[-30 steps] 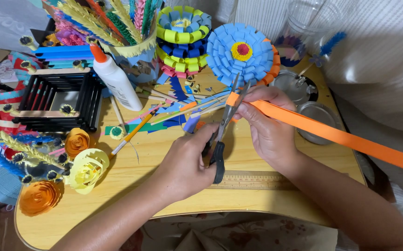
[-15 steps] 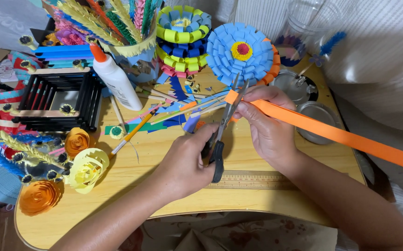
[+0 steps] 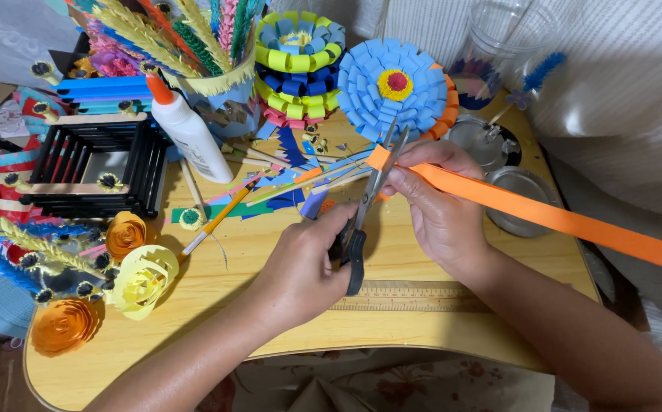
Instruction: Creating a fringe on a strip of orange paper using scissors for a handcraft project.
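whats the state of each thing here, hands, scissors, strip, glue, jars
left hand: gripping the scissors' black handles
right hand: pinching the orange strip
scissors: blades open around the strip's end
orange paper strip: held taut, uncut
glue bottle: upright, capped
clear jar: lid off

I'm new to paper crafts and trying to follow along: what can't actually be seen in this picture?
Head view only:
- Scissors: the handles are hidden inside the left hand, so its grip can't be seen.
- Orange paper strip: it runs off the right edge, so its full length is unknown; the right hand covers part of it.
- Glass jar: its top is cut by the upper edge.
- Ruler: its markings are too small to read.
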